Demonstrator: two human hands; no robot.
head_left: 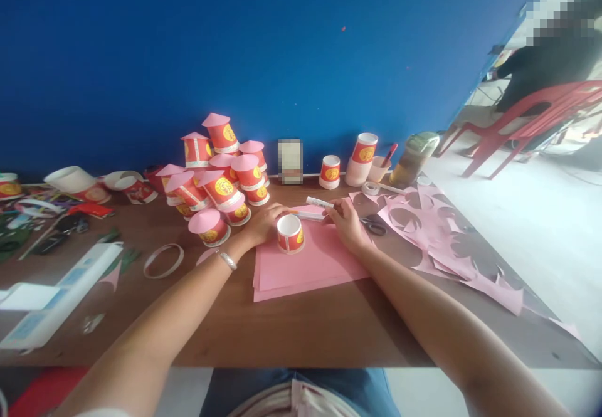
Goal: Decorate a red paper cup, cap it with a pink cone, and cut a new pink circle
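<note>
A short red and white paper cup [290, 234] stands upright on a stack of pink paper sheets [315, 260]. Just behind and left of this cup is my left hand [267, 224], a bracelet on its wrist; its fingertips reach the end of a thin orange-and-white item [308, 215], and whether they grip it is unclear. My right hand [345, 219] is closed on a white marker-like tube [320, 202], above the far edge of the pink sheets. Dark-handled scissors [375, 226] lie beside my right hand.
Red cups with pink cone tops [219, 185] are piled at the back left. Cut pink scraps [437, 241] cover the right side. More cups [330, 172], a tape roll [370, 188] and a jar [414, 158] stand behind. A power strip [63, 295] lies left; a person sits on a red chair [531, 119].
</note>
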